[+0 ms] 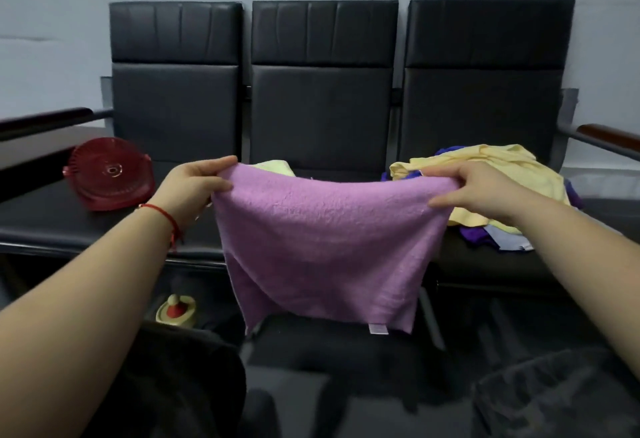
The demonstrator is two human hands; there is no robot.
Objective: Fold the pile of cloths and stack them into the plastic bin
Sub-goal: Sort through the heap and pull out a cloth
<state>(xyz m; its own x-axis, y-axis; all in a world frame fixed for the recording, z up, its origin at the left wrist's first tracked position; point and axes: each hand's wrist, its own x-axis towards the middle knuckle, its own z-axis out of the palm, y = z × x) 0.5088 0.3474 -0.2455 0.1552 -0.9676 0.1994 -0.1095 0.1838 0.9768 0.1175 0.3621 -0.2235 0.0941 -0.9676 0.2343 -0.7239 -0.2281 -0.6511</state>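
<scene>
We hold a pink cloth [322, 243] up in front of us by its top edge, and it hangs free with a small white tag [377, 328] at its bottom hem. Our left hand [194, 188] pinches the upper left corner between thumb and fingers; our right hand [485, 191] pinches the upper right corner the same way. A red string bracelet [162, 217] circles our left wrist. Behind the cloth, on the right seat of the black bench [322, 108], lies the pile of cloths [498, 174], yellow on top with purple and blue beneath. A pale yellow-green cloth [275, 167] peeks above the pink one on the middle seat. A red fan [109, 174] rests on the left seat.
</scene>
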